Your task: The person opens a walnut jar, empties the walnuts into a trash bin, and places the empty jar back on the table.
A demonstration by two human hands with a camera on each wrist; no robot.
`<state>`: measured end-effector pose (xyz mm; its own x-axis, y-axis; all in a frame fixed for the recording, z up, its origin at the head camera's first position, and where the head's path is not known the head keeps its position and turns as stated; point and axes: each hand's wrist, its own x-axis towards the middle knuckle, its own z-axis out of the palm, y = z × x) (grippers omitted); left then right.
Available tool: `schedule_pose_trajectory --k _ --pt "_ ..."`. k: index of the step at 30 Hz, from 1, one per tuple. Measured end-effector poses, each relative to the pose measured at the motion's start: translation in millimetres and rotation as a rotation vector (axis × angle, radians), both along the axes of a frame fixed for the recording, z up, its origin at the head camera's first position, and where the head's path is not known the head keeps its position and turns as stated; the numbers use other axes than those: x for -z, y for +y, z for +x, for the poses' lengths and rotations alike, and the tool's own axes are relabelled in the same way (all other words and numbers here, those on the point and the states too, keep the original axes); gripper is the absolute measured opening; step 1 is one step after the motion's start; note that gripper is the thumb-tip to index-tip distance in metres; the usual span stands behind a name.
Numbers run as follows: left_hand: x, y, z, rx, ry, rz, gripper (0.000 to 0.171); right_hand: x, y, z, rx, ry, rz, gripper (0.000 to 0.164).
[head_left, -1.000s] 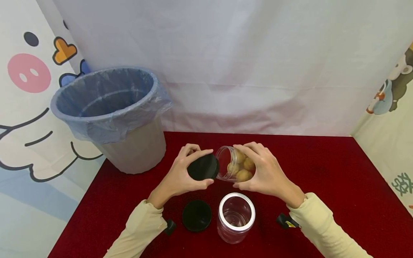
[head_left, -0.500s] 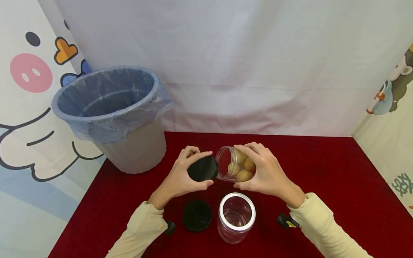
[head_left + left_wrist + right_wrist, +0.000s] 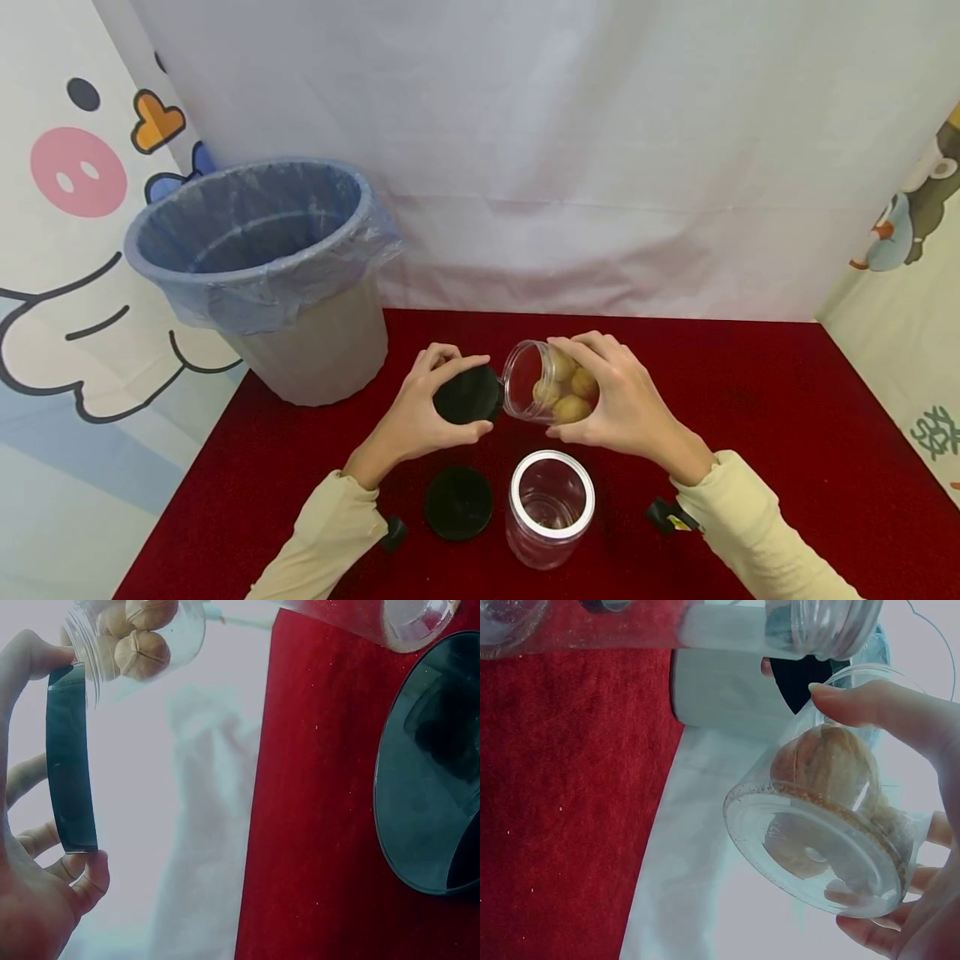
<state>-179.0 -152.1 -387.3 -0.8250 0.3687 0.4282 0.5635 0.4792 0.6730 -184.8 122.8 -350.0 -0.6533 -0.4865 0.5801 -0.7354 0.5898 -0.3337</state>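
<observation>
My left hand (image 3: 416, 408) grips a black round lid (image 3: 465, 398) by its edge, thumb and fingers on opposite sides. Just right of it, my right hand (image 3: 618, 392) holds a clear plastic jar (image 3: 521, 379) tipped on its side, the threaded mouth facing the lid. Several walnuts (image 3: 142, 654) sit inside the jar toward its base, partly covered by my right fingers in the head view. From the left wrist view, the lid is seen edge-on beside the jar's mouth. The jar's round base (image 3: 817, 862) shows in the right wrist view.
On the red tabletop (image 3: 750, 417), nearer me, stands an uncovered clear jar (image 3: 536, 546) with a silvery rim. A second black lid (image 3: 457, 504) lies left of it. A bin (image 3: 322, 350) with a blue liner stands at the back left, before a white curtain.
The lid has shifted slightly left and the held jar slightly right, so the two sit a little farther apart. Both grips are unchanged.
</observation>
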Motion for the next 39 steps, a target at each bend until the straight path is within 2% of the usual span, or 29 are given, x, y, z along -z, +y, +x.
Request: schedule_pose_trajectory --k 11,39 --pt "3.4 -3 -0.5 -0.014 -0.003 -0.001 0.069 -1.6 1 0.7 0.001 -0.001 -0.004 0.096" --pt "22.4 0 -7.7 -0.032 -0.083 -0.059 0.068 -0.2 5 -1.1 0.009 -0.005 -0.005 0.095"
